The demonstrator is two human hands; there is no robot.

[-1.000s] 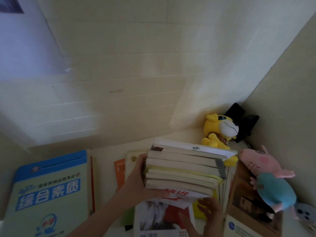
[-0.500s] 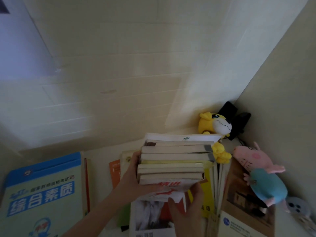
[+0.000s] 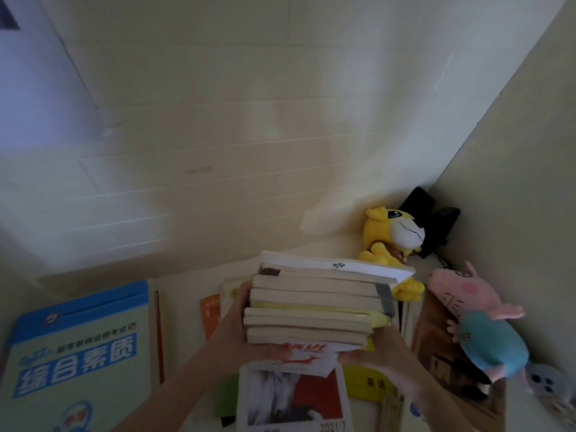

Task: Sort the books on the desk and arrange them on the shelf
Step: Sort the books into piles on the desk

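A stack of several books (image 3: 314, 304) with pale page edges is lifted above the desk, its top book white-covered. My left hand (image 3: 240, 325) grips the stack's left side, fingers under the bottom book with red lettering. My right hand (image 3: 383, 353) supports the stack from below at its right end. More books lie flat beneath: a big blue and green workbook (image 3: 78, 353) at the left, an orange book (image 3: 210, 310), a white and red magazine (image 3: 293, 397), a yellow book (image 3: 364, 385) and a brown book (image 3: 442, 353).
A yellow plush toy (image 3: 392, 232) sits in the far corner in front of black devices (image 3: 436, 219). A pink and blue pig plush (image 3: 480, 322) lies at the right against the side wall. Tiled wall rises behind the desk.
My right hand has come up under the stack's right end and taken its weight. The stack has risen slightly and levelled while the view shifted.
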